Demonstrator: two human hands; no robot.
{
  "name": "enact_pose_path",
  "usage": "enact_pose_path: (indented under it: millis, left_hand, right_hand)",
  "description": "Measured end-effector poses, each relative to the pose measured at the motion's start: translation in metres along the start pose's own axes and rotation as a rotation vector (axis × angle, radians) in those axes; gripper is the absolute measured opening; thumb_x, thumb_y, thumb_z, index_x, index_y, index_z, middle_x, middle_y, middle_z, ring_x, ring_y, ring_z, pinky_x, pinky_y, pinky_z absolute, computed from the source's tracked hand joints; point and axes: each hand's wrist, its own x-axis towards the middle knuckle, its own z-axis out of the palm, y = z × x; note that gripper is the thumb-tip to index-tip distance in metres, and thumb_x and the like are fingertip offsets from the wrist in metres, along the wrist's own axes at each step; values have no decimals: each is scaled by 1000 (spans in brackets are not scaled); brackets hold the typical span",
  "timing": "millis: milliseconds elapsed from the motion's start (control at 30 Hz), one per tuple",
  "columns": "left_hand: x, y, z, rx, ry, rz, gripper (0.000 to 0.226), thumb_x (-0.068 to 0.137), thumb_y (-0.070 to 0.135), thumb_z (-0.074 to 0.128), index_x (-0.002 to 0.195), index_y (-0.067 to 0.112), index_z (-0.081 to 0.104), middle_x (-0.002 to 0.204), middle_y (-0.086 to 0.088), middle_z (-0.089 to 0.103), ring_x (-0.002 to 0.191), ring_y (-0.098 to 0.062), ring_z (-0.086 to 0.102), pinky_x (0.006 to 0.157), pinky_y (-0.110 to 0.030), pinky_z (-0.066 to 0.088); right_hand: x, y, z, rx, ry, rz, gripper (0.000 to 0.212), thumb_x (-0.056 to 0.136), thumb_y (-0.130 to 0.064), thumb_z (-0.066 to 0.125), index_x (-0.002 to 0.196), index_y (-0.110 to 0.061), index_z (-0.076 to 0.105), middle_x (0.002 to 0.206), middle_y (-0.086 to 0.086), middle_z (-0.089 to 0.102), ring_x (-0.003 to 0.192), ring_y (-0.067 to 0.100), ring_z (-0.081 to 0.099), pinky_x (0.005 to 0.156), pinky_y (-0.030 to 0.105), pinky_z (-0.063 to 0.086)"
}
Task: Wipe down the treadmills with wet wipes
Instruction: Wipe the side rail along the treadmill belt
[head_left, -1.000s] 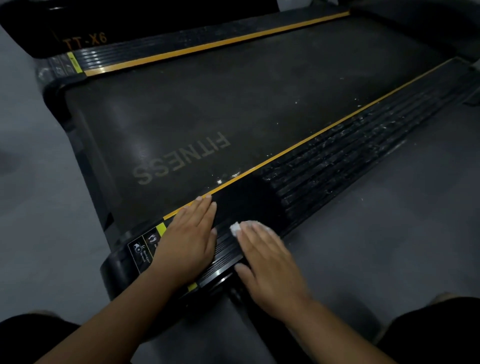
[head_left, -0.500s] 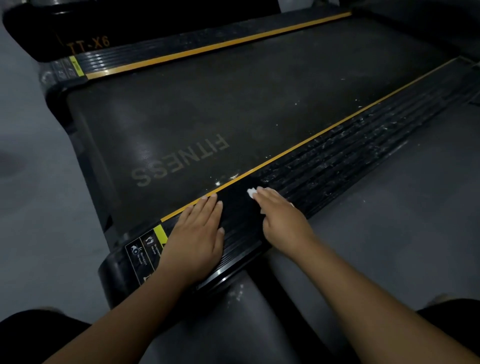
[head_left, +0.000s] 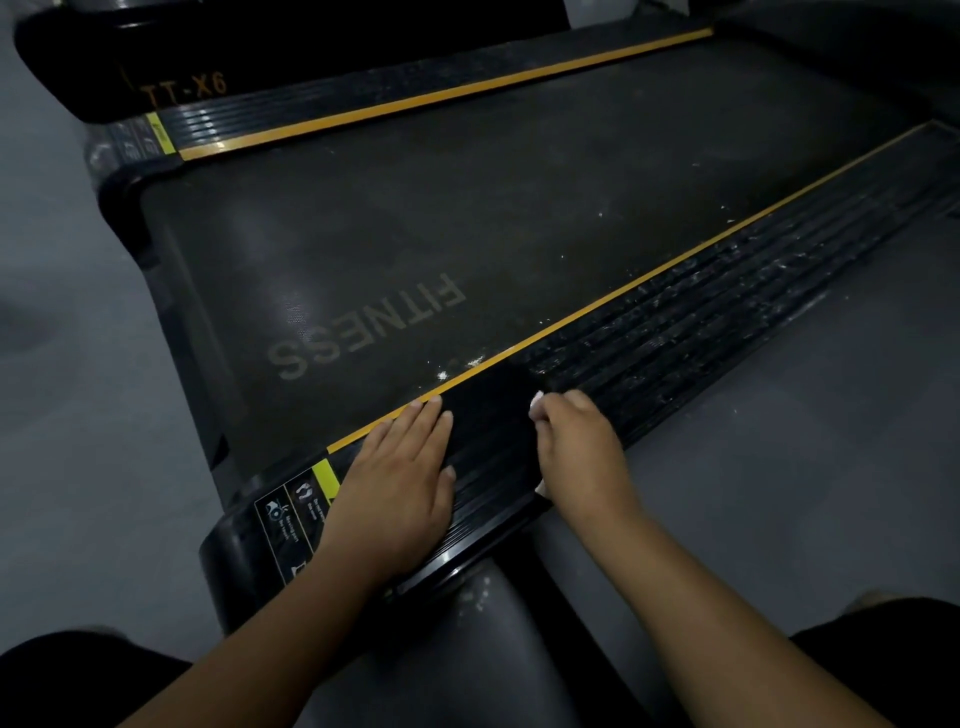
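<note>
**Grey floor (head_left: 67, 415) around a dark treadmill (head_left: 234, 545)**

The belt (head_left: 519, 208) reads FITNESS (seen upside down). White specks dot the ribbed side rail (head_left: 727, 312) beyond the hands. The left hand (head_left: 395, 483) lies flat on that rail, fingers straight; the right hand (head_left: 576, 447), just beside it, curls round the wet wipe (head_left: 536, 400), holding it against the rail.

Treadmill belt (head_left: 519, 208): pale lettering "FITNESS" (head_left: 366, 327), upside down as seen from the camera's side. Dark housing (head_left: 72, 57) at the far left end: orange "TT-X6" (head_left: 187, 89). Near side rail (head_left: 493, 457), at its rounded end: sticker (head_left: 291, 512) with white pictograms and small print, too small to read.
</note>
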Motion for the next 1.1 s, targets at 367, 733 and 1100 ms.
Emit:
enact_pose_path:
  millis: [367, 733, 1100]
  left_hand:
    - [0, 0, 2, 13, 13, 8, 67, 99, 46, 15, 158, 16, 27, 166, -1, 18, 154, -12, 7, 124, -34, 3]
    - [-1, 1, 3, 36, 31, 3, 63, 101, 42, 22, 154, 12, 38, 162, -5, 31, 151, -15, 20, 123, -39, 16]
    - [-1, 1, 1, 4, 26, -6, 70, 98, 49, 12, 159, 18, 27, 166, 1, 17, 150, -6, 3, 122, -31, 2]
  right_hand:
    - [-30, 32, 16, -223, 0, -144, 78, 103, -59, 16, 150, -2, 40, 158, 17, 38, 150, 29, 28, 123, 45, 18]
    - [-22, 20, 7, -113, -114, -169, 79, 88, -45, 15, 157, -8, 28, 166, 10, 22, 155, 20, 13, 124, 29, -2]
    - [-10, 12, -2, -203, -74, -283, 14, 76, -7, 80, 88, -11, 76, 91, 7, 65, 77, 31, 61, 53, 30, 42]
